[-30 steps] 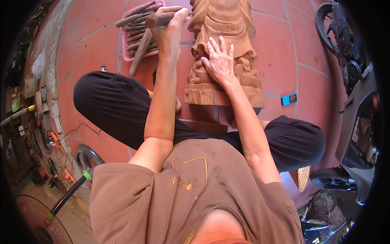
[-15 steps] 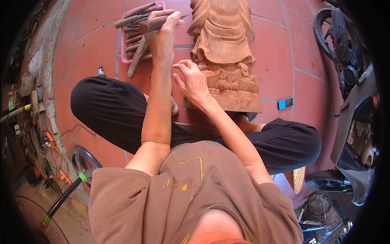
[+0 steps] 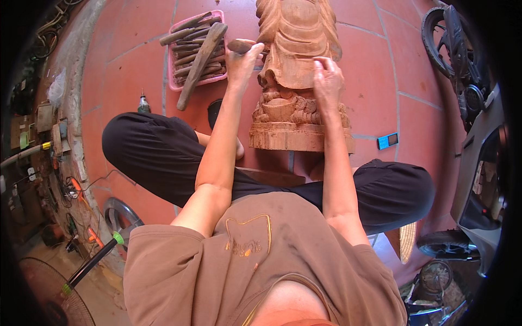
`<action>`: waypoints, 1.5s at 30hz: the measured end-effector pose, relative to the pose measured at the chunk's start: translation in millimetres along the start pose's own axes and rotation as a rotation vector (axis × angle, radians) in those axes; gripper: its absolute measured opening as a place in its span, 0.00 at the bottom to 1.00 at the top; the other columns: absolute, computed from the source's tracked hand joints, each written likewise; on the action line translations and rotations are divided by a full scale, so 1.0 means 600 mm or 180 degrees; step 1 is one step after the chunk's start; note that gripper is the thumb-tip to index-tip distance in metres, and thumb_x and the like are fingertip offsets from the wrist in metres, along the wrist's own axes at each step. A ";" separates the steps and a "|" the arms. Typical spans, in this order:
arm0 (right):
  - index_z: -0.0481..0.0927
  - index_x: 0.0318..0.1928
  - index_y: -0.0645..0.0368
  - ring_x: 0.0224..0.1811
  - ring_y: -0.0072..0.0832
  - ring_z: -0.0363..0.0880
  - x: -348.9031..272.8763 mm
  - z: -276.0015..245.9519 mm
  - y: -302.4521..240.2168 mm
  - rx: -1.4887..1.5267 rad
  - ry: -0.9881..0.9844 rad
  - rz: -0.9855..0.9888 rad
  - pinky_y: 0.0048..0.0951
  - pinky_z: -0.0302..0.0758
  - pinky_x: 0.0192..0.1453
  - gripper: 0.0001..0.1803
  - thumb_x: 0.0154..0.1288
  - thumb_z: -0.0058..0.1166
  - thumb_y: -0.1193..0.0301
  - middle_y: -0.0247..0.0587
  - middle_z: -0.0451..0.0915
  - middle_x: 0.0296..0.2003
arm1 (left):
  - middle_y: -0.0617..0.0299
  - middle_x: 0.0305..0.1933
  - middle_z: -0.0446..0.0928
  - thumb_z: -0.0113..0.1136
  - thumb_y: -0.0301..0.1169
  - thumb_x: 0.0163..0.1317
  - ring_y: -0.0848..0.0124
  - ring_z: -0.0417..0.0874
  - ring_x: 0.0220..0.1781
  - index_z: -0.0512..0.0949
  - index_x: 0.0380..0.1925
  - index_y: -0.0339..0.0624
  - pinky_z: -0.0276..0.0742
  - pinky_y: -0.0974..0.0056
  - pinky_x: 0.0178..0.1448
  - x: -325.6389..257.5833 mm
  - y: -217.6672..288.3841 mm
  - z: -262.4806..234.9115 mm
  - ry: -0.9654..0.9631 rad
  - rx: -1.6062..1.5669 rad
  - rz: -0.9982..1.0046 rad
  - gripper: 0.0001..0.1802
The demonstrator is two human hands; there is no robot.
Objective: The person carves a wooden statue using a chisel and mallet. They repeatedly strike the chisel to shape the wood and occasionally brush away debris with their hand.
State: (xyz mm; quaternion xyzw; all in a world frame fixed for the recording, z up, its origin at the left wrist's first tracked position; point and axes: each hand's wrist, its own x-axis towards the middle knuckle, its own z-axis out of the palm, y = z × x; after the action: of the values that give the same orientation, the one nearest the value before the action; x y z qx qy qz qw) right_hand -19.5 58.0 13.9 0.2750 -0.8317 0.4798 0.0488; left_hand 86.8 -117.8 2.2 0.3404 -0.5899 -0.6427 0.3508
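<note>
A wooden carving chisel (image 3: 239, 46) is in my left hand (image 3: 243, 64), its thick handle pointing left and its far end toward the statue. My fingers are closed around it, beside the left edge of the carved wooden statue (image 3: 298, 51). The statue, with draped folds and an ornate base, lies on the floor in front of me. My right hand (image 3: 328, 81) is over the right side of the lower folds, fingers loosely bent and apart, with nothing seen in it. A long wooden club (image 3: 200, 68) rests across the pink tray (image 3: 171, 70) of wooden-handled tools.
A blue mobile phone (image 3: 387, 141) lies on the tiled floor to the right. A power drill (image 3: 143, 103) stands by my left knee. Motorbike parts (image 3: 462, 65) line the right side, and a fan (image 3: 51, 293) is at lower left.
My left hand has moved right, from over the tray to the statue's edge, with the chisel. My right hand has shifted right across the statue. The club now lies over the tray.
</note>
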 end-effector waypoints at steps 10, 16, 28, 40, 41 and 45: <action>0.83 0.36 0.55 0.42 0.43 0.80 0.029 0.022 0.078 -0.0317 -0.0118 -0.0178 0.43 0.75 0.46 0.06 0.62 0.53 0.74 0.43 0.82 0.34 | 0.63 0.24 0.81 0.67 0.30 0.58 0.76 0.82 0.26 0.81 0.29 0.37 0.77 0.70 0.31 0.053 -0.066 0.040 -0.0156 0.0819 0.0681 0.07; 0.82 0.34 0.55 0.40 0.45 0.81 0.040 0.036 0.083 -0.0080 -0.0079 0.0508 0.44 0.75 0.46 0.06 0.62 0.51 0.72 0.46 0.83 0.32 | 0.65 0.23 0.80 0.64 0.27 0.58 0.80 0.79 0.25 0.78 0.28 0.39 0.76 0.71 0.32 0.025 -0.046 0.035 -0.0693 0.1326 0.0630 0.04; 0.82 0.33 0.54 0.39 0.46 0.81 0.040 0.050 0.081 -0.0128 0.0162 0.0419 0.46 0.73 0.45 0.06 0.61 0.50 0.72 0.46 0.84 0.31 | 0.63 0.22 0.80 0.63 0.25 0.54 0.77 0.81 0.22 0.80 0.24 0.36 0.77 0.71 0.27 0.080 -0.015 0.054 -0.0441 0.1505 0.0601 0.03; 0.82 0.35 0.52 0.38 0.44 0.83 0.042 0.043 0.090 -0.0195 0.0209 0.0487 0.44 0.75 0.44 0.06 0.61 0.51 0.71 0.44 0.84 0.32 | 0.64 0.21 0.78 0.61 0.24 0.54 0.77 0.77 0.20 0.78 0.24 0.37 0.72 0.70 0.25 0.044 0.044 0.050 -0.1446 0.1564 -0.0159 0.03; 0.82 0.37 0.52 0.37 0.43 0.83 0.042 0.046 0.090 -0.0148 0.0199 0.0459 0.42 0.76 0.43 0.07 0.62 0.51 0.70 0.44 0.84 0.32 | 0.64 0.22 0.79 0.61 0.25 0.54 0.77 0.79 0.21 0.79 0.25 0.37 0.74 0.70 0.26 0.057 0.034 0.047 -0.1276 0.1466 0.0127 0.03; 0.82 0.38 0.51 0.36 0.43 0.84 0.042 0.055 0.094 -0.0068 0.0209 0.0324 0.40 0.77 0.41 0.07 0.64 0.50 0.69 0.44 0.84 0.33 | 0.61 0.24 0.81 0.63 0.25 0.56 0.75 0.82 0.23 0.80 0.27 0.37 0.79 0.70 0.27 0.105 -0.021 0.053 -0.0405 0.0939 0.0243 0.03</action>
State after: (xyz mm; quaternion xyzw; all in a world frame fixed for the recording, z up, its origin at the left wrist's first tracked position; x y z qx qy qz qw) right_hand -62.9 42.7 -38.5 0.2160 -0.8477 0.4815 0.0546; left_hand 26.5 -154.1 -9.6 0.3242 -0.7114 -0.5555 0.2831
